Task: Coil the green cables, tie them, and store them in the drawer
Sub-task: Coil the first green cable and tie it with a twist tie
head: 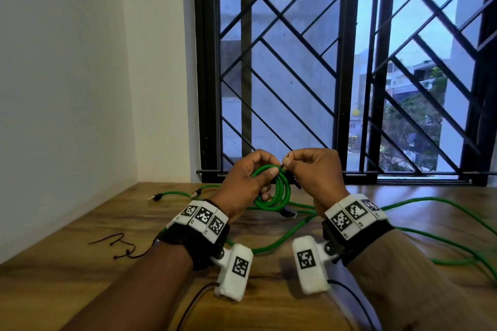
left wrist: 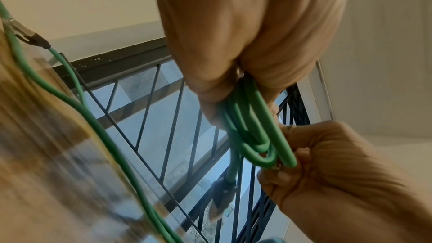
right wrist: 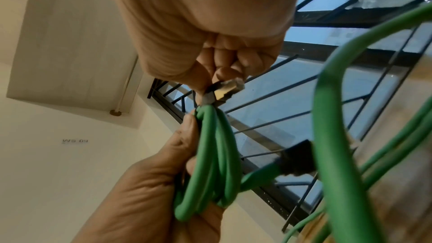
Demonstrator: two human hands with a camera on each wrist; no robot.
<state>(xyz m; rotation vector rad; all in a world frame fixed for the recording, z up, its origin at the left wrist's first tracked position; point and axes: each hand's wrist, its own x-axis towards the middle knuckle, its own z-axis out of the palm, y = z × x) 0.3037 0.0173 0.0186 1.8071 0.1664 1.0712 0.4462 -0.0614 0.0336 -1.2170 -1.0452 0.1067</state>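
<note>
Behind everything stands a barred window (head: 341,62) with black diagonal grilles, and a pale wall (head: 67,62) fills the left side; below them runs a wood-grain worktop (head: 80,263).

Fingers first: the right hand (head: 309,169) has its fingers curled tight, pinching a metal-tipped plug (right wrist: 225,89) at the top of the coiled green cable (head: 274,193). The left hand (head: 247,180) wraps its fingers (head: 270,170) round the left side of the same coil, thumb over the strands. Both hands hold the coil in the air above the far middle of the worktop, just in front of the window sill.

The coil is a small bundle of several round loops, smooth bright green, hanging upright between the two hands. From the left wrist view a second plug (left wrist: 222,202) dangles below the loops on a short tail.

Outward from the hands, loose green cables (head: 430,236) lie sprawled across the worktop, mostly to the right and passing under the wrists. Two more connector ends (head: 156,197) rest on the far left of the worktop. A thin black tie (head: 121,247) lies by itself near the left edge, well apart from the coil. Each wrist wears a black band with white marker blocks (head: 204,216).
</note>
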